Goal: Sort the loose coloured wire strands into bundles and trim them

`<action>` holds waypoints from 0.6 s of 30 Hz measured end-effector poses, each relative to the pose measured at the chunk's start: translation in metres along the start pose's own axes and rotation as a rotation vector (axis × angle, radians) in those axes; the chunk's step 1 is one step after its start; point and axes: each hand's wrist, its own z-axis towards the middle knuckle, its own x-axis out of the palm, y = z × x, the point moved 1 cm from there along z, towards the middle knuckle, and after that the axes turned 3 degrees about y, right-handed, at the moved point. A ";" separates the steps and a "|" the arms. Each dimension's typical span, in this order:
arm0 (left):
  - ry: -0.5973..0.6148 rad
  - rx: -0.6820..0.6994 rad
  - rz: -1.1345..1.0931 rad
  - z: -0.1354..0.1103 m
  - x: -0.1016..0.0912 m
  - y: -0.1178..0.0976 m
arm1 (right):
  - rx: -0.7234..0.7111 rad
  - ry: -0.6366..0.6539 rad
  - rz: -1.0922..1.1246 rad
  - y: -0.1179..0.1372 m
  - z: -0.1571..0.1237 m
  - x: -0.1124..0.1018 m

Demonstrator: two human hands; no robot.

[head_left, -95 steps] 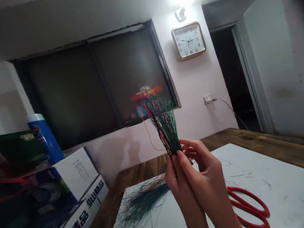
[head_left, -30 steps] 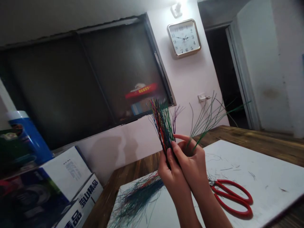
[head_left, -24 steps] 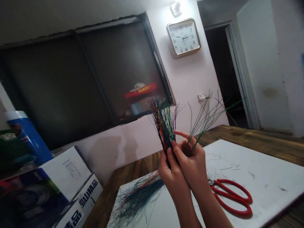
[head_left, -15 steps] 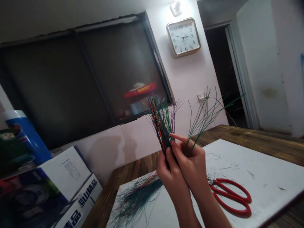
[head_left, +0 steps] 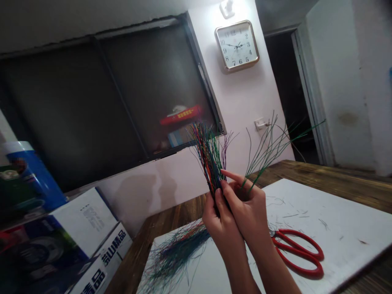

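Note:
My left hand is closed around an upright bundle of thin coloured wires, whose loose ends fan out above the fingers in red, blue, green and purple. Pressed up against it, my right hand has its thumb and fingers at the bundle's right side. Several longer green wires stick out from between the right hand's fingers and splay to the upper right. Below the left wrist, a spread of similar wires lies on a white board; whether it joins the held bundle is hidden.
Red-handled scissors lie on the board beside my right forearm, blades partly hidden. Short wire scraps are scattered on it. Boxes and a blue container stand at left. The wooden table reaches the wall with a clock.
The green wires in my right hand have shifted slightly to the right. Both hands keep nearly the same place and hold.

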 end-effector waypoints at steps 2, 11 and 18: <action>0.006 0.006 -0.006 0.000 0.000 -0.001 | 0.001 -0.006 0.008 0.001 -0.001 0.000; 0.051 -0.005 0.001 -0.002 -0.002 -0.007 | -0.040 -0.047 0.083 0.008 -0.005 0.003; 0.042 -0.053 -0.070 -0.001 0.000 -0.003 | -0.077 -0.034 0.091 0.007 -0.006 0.003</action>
